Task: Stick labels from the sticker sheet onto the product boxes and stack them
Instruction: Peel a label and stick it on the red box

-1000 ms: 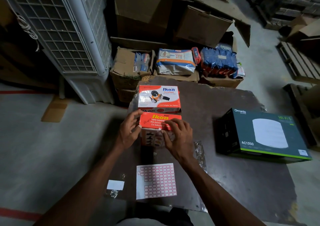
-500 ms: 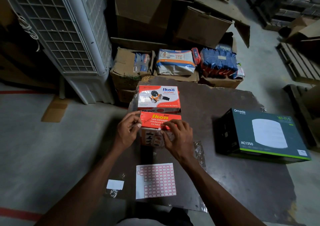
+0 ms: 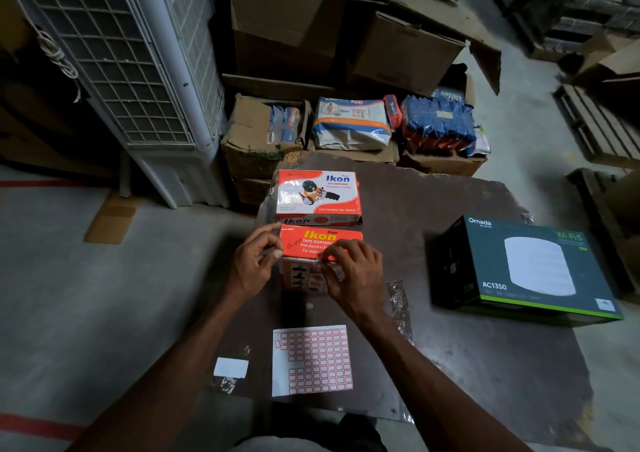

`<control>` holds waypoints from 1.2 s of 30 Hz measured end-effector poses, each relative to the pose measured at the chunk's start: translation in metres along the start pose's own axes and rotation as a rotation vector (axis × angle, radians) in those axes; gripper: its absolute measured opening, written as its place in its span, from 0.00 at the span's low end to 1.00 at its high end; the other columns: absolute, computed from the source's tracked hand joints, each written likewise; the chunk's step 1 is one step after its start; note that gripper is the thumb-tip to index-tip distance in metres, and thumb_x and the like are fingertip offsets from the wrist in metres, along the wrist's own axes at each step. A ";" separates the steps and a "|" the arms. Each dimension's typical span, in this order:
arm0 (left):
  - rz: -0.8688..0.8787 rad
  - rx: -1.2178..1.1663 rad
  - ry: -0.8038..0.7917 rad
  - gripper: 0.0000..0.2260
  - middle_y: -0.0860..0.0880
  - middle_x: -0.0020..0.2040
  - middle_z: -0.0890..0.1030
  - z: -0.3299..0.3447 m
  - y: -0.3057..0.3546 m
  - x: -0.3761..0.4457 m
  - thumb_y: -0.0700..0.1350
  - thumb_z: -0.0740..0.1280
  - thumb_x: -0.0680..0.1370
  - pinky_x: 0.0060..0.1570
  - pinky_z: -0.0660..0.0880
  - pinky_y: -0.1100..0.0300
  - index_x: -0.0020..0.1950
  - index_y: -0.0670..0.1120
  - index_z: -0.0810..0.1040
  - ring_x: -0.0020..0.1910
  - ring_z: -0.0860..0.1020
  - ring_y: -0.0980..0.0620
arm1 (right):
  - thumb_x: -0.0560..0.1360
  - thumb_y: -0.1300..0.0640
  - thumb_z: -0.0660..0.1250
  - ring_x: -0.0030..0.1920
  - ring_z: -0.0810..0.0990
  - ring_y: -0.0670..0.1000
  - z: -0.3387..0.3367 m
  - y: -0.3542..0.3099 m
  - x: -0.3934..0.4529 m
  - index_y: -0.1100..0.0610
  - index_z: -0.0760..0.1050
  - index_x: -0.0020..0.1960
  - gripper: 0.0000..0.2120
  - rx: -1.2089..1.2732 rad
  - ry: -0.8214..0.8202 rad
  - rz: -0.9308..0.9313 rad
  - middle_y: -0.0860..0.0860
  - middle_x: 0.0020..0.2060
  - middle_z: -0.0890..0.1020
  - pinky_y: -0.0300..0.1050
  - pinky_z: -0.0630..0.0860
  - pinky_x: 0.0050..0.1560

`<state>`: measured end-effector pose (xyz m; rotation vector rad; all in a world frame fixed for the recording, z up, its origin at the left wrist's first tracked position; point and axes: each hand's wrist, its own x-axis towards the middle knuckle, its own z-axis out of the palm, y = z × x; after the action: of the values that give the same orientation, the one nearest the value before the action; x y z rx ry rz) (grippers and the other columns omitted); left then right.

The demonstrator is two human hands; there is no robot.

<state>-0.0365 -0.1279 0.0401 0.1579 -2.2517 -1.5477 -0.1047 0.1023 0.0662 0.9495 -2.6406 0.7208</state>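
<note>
Hands at the near Ikon box, label going on.

We see the near orange Ikon box (image 3: pixel 320 243) standing on the dark table (image 3: pixel 485 354), just in front of a second Ikon box (image 3: pixel 318 193). Our left hand (image 3: pixel 254 266) curls against the near box's left edge, thumb and fingers bent round the corner. Our right hand (image 3: pixel 351 275) rests on its front upper edge, fingertips pinching what looks like a small label (image 3: pixel 320 261); we cannot tell whether it is stuck down. The sticker sheet (image 3: pixel 311 359) lies flat near the table's front edge, a white slip (image 3: pixel 231 367) beside it. A dark Omada box (image 3: pixel 526 271) sits well apart at right.
</note>
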 end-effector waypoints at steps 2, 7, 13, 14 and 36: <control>-0.001 0.000 -0.003 0.09 0.50 0.67 0.75 0.000 0.000 0.000 0.50 0.65 0.76 0.56 0.74 0.71 0.46 0.45 0.78 0.68 0.74 0.58 | 0.73 0.45 0.73 0.61 0.76 0.53 0.000 0.001 0.000 0.48 0.80 0.57 0.14 -0.009 -0.004 -0.021 0.46 0.58 0.80 0.51 0.70 0.58; -0.003 0.001 0.000 0.09 0.50 0.67 0.76 0.001 -0.002 0.001 0.49 0.65 0.76 0.57 0.75 0.69 0.46 0.44 0.78 0.68 0.75 0.57 | 0.71 0.46 0.75 0.62 0.77 0.54 0.003 0.001 -0.001 0.51 0.78 0.59 0.19 -0.022 -0.023 -0.086 0.49 0.60 0.80 0.53 0.71 0.59; 0.013 0.005 0.018 0.07 0.49 0.66 0.77 0.001 -0.001 0.002 0.49 0.65 0.75 0.56 0.76 0.65 0.44 0.45 0.78 0.64 0.78 0.54 | 0.72 0.47 0.72 0.61 0.80 0.55 0.008 0.001 -0.003 0.52 0.83 0.54 0.13 0.000 0.041 -0.171 0.49 0.58 0.83 0.56 0.74 0.56; 0.012 0.009 0.021 0.07 0.49 0.65 0.77 0.001 -0.001 0.002 0.49 0.65 0.75 0.56 0.76 0.65 0.43 0.45 0.78 0.63 0.78 0.54 | 0.72 0.47 0.72 0.62 0.80 0.56 0.008 0.001 -0.002 0.52 0.83 0.54 0.13 -0.001 0.044 -0.174 0.49 0.58 0.83 0.56 0.74 0.56; 0.021 0.012 0.037 0.08 0.48 0.65 0.78 0.003 -0.002 0.004 0.49 0.65 0.75 0.55 0.74 0.70 0.43 0.45 0.78 0.64 0.77 0.57 | 0.72 0.47 0.74 0.58 0.80 0.53 0.007 0.000 0.004 0.49 0.84 0.52 0.11 0.011 0.074 -0.124 0.46 0.54 0.84 0.53 0.71 0.55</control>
<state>-0.0417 -0.1271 0.0388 0.1638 -2.2277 -1.5086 -0.1082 0.0959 0.0619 1.0575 -2.4914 0.7276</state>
